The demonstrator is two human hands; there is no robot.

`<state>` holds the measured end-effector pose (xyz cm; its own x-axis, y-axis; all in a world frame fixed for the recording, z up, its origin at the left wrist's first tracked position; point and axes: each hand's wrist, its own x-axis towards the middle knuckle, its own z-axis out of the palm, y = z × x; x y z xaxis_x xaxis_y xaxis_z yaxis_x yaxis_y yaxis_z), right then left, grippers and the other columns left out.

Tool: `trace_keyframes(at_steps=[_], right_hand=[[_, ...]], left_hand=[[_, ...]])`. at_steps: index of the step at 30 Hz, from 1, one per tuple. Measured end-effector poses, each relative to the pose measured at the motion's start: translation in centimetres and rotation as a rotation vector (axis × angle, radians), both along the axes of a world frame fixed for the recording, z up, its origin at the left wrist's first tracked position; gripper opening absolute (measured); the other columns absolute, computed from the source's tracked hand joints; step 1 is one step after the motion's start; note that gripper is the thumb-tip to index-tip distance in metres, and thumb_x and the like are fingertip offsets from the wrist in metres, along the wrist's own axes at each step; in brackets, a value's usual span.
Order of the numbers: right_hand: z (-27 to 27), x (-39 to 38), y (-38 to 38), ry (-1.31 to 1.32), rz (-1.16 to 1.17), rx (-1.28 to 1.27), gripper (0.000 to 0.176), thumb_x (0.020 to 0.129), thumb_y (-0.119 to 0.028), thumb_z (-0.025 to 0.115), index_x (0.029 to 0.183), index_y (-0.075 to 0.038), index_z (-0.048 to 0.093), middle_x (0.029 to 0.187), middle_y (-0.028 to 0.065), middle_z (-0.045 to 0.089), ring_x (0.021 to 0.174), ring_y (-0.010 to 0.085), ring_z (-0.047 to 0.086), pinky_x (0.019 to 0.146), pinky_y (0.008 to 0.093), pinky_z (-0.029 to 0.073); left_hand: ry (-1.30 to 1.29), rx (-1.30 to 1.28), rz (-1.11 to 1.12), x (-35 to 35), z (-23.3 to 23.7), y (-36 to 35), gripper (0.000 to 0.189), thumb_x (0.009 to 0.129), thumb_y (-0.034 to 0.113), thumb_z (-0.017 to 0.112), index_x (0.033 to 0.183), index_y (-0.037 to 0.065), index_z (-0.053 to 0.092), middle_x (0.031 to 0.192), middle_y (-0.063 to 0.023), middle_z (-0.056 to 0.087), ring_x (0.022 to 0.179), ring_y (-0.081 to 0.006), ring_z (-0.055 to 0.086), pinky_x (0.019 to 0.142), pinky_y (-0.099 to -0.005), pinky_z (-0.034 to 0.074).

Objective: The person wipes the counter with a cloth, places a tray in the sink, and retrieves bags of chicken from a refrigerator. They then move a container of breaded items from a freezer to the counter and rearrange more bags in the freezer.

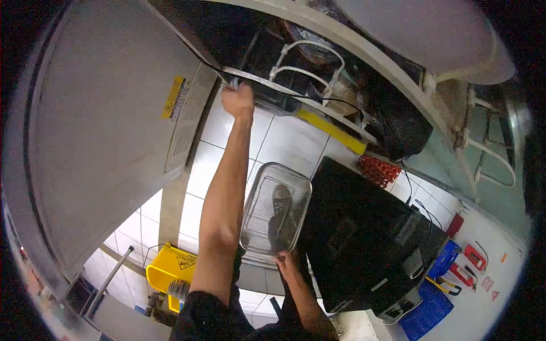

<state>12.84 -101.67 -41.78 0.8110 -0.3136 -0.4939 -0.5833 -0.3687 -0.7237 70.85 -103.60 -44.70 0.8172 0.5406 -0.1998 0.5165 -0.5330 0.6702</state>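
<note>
At tray rim, seemingly right hand

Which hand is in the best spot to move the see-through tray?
Right. The right hand already grips the near edge of the tray, while the left hand is stretched far out at the edge of the machine.

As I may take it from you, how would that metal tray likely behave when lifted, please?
The metal tray probably stays stiff: its rim looks straight though the right hand grips only its near edge. It seems light for its size, managed by that one hand. Its shiny surface may be slippery.
</note>
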Motion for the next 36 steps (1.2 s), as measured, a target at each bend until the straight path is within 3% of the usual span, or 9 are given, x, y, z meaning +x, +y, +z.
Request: trace_keyframes(at_steps=[6, 12, 16, 17, 18, 22, 30, 34, 36], right_hand=[[-0.2, 0.0, -1.1, 0.232, -0.533, 0.516, 0.052, 0.073, 0.004, 0.05, 0.123, -0.005, 0.038, 0.112, 0.0134, 0.048, 0.1, 0.0279, 0.053, 0.092, 0.0464, 0.048], [-1.4, 3.0, -3.8, 0.284, -1.376, 1.018, 0.062, 0.07, 0.009, 0.045, 0.129, -0.007, 0.034, 0.126, 0.0171, 0.042, 0.107, 0.033, 0.052, 0.089, 0.048, 0.051], [-15.8, -9.4, -6.1, 0.376, -1.291, 0.946, 0.067, 0.07, 0.009, 0.046, 0.131, -0.012, 0.028, 0.122, 0.0185, 0.043, 0.103, 0.0325, 0.055, 0.085, 0.0487, 0.053], [-8.9, -1.1, -5.9, 0.321, -1.278, 0.846, 0.063, 0.072, 0.008, 0.046, 0.13, -0.011, 0.03, 0.119, 0.0179, 0.044, 0.1, 0.0315, 0.056, 0.084, 0.0477, 0.053], [0.6, 10.1, -5.5, 0.271, -1.263, 0.743, 0.059, 0.074, 0.007, 0.046, 0.129, -0.01, 0.032, 0.116, 0.0172, 0.046, 0.097, 0.0305, 0.057, 0.084, 0.0466, 0.054], [6.0, 21.3, -7.2, 0.144, -1.046, 0.851, 0.048, 0.078, 0.008, 0.044, 0.123, -0.007, 0.037, 0.115, 0.0163, 0.047, 0.096, 0.0303, 0.058, 0.087, 0.0456, 0.051], [-2.2, 30.3, -7.0, 0.363, -0.974, 0.941, 0.039, 0.078, 0.011, 0.043, 0.115, 0.001, 0.041, 0.104, 0.0212, 0.049, 0.109, 0.0335, 0.05, 0.094, 0.0451, 0.048], [-1.3, 31.8, -6.8, 0.181, -0.985, 1.11, 0.028, 0.072, 0.009, 0.042, 0.097, 0.0, 0.044, 0.091, 0.0135, 0.05, 0.089, 0.0267, 0.058, 0.082, 0.0436, 0.055], [-4.1, 32.4, -7.7, 0.307, -1.087, 1.152, 0.025, 0.075, 0.01, 0.041, 0.1, 0.01, 0.041, 0.098, 0.0212, 0.045, 0.104, 0.0377, 0.052, 0.085, 0.0425, 0.055]], left_hand=[[0.135, -0.685, 0.076, -6.9, 2.4, 3.6, 0.025, 0.075, 0.014, 0.064, 0.085, -0.007, 0.054, 0.077, -0.0152, 0.06, 0.072, -0.0205, 0.06, 0.057, -0.0303, 0.048], [0.22, -0.611, 0.1, -17.8, 9.0, 10.6, 0.042, 0.081, 0.009, 0.058, 0.115, -0.006, 0.04, 0.09, -0.0105, 0.053, 0.067, -0.0115, 0.051, 0.054, -0.0253, 0.045], [0.385, -0.53, 0.158, -27.4, 16.1, 18.8, 0.037, 0.086, 0.007, 0.053, 0.12, 0.002, 0.041, 0.114, -0.0086, 0.045, 0.101, -0.0182, 0.045, 0.087, -0.0294, 0.039], [0.299, -0.545, 0.119, -30.6, 16.8, 21.6, 0.037, 0.088, 0.009, 0.051, 0.123, 0.004, 0.041, 0.12, -0.0101, 0.044, 0.111, -0.0206, 0.042, 0.096, -0.0302, 0.033], [0.311, -0.426, 0.011, -32.1, 20.4, 22.6, 0.039, 0.09, 0.009, 0.047, 0.128, 0.004, 0.04, 0.125, -0.0104, 0.043, 0.114, -0.0213, 0.042, 0.097, -0.0322, 0.033], [0.339, -0.506, 0.201, -40.7, 26.4, 28.8, 0.051, 0.089, 0.006, 0.041, 0.138, 0.001, 0.028, 0.14, -0.0122, 0.031, 0.124, -0.0242, 0.035, 0.104, -0.0361, 0.028], [0.304, -0.389, 0.264, -46.6, 29.8, 28.1, 0.062, 0.089, 0.022, 0.052, 0.14, 0.001, 0.023, 0.141, -0.0131, 0.028, 0.126, -0.0262, 0.032, 0.105, -0.0369, 0.025], [0.347, -0.4, 0.254, -49.3, 28.8, 26.4, 0.062, 0.092, 0.024, 0.051, 0.142, 0.005, 0.02, 0.142, -0.0129, 0.026, 0.126, -0.0263, 0.033, 0.105, -0.0379, 0.027], [0.318, -0.579, 0.436, -49.9, 29.0, 25.3, 0.058, 0.091, 0.017, 0.049, 0.142, 0.007, 0.022, 0.138, -0.0124, 0.031, 0.12, -0.0249, 0.038, 0.099, -0.0363, 0.034]])
